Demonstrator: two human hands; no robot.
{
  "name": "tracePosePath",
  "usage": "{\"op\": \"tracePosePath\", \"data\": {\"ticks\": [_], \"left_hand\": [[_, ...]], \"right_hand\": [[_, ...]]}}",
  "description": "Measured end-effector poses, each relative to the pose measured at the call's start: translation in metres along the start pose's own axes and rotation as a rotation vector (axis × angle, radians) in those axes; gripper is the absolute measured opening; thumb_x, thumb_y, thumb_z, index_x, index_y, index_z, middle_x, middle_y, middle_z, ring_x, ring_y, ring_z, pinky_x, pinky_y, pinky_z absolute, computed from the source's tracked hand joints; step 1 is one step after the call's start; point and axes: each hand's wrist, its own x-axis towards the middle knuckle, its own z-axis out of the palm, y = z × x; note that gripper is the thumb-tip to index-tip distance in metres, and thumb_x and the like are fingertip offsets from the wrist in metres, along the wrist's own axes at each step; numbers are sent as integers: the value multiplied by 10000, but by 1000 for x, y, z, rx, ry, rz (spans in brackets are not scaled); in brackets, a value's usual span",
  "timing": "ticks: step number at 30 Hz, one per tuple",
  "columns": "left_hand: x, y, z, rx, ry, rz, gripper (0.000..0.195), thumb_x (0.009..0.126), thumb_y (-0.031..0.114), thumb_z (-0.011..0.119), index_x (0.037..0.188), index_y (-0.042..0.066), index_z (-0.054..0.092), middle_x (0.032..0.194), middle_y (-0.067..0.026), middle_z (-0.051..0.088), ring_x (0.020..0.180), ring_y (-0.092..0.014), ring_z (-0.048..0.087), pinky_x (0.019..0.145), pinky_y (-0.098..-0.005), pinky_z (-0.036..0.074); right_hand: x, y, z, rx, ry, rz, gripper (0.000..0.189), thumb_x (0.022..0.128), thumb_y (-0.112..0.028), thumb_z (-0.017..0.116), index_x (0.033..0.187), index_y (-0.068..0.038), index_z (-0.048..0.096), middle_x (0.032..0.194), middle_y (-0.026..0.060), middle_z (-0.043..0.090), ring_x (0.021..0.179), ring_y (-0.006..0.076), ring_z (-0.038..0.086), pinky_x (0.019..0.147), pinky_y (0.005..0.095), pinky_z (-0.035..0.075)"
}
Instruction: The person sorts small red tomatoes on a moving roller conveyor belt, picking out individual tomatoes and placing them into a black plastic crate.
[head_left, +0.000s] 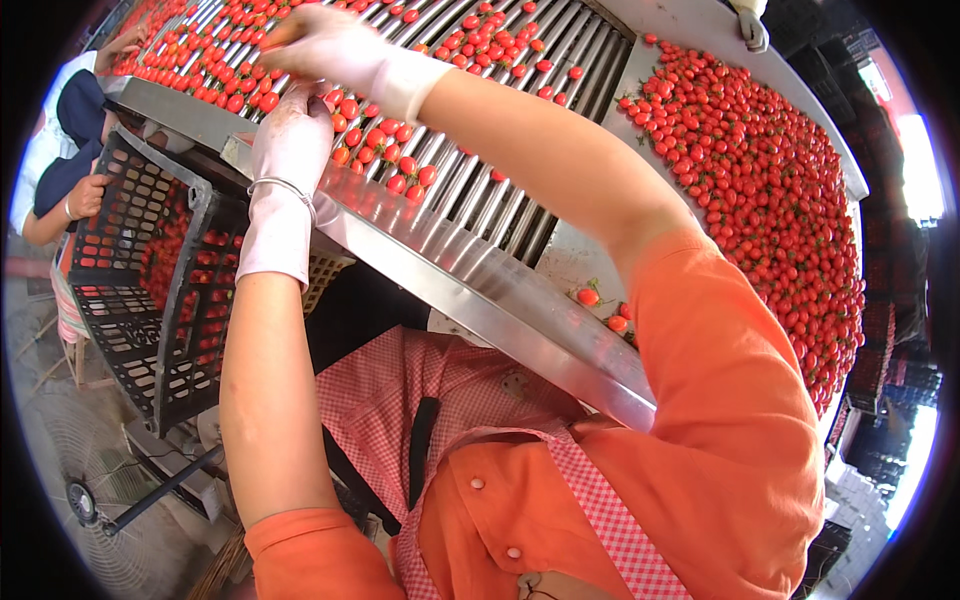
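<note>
My left hand (293, 139), in a pale glove with a bangle at the wrist, is at the near metal edge of a roller conveyor (480, 199). Its fingertips reach in among small red cherry tomatoes (377, 139), and what they hold is hidden. My right hand (330, 46), also gloved and blurred by motion, hangs just beyond it over the rollers. Its fingers point left above more tomatoes (236, 82); whether they grip any is unclear. A loose cluster of tomatoes (491, 41) lies on the rollers to the right of my hands.
A large heap of tomatoes (757, 172) fills the metal tray at right. Left of my arm, a black plastic crate (169, 300) holds tomatoes. A co-worker's hand (88, 196) touches it. Another gloved hand (753, 30) shows at top right. A fan (82, 501) stands lower left.
</note>
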Motion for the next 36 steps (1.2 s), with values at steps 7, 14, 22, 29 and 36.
{"op": "tracePosePath", "data": {"ticks": [7,14,22,29,36], "left_hand": [[6,-25,13,191,118,169,330,929,258,508,887,-15,689,913,-296,670,910,-452,655,834,-525,520],[-7,-10,2,-136,-12,-15,271,946,236,532,1132,114,689,1067,-148,718,1002,-343,672,879,-410,527],[-9,5,-4,-60,5,42,255,992,196,525,1155,70,676,953,-80,733,769,-161,678,732,-308,534],[-4,0,2,-104,-44,-20,287,979,281,516,1169,142,681,1091,-159,715,1004,-355,680,884,-425,527],[-9,2,-6,-76,-19,2,277,978,293,528,1137,128,683,1064,-172,710,986,-373,675,865,-438,533]], "right_hand": [[10,-30,25,-250,-46,-305,565,891,-500,684,1183,-17,655,1055,195,706,970,344,692,877,412,550],[-22,126,-16,-769,-59,-93,560,935,-450,614,1367,-99,557,1354,195,569,1291,353,514,1109,407,402],[-45,217,-119,-937,16,79,371,935,-261,580,1289,-152,607,1130,139,691,1058,342,648,912,446,523],[-37,208,-90,-893,42,116,237,807,-177,722,1006,-88,630,972,168,693,946,346,676,829,451,538],[-19,148,-46,19,405,395,323,855,-153,667,1168,-79,638,897,132,715,810,247,718,690,378,558]]}}
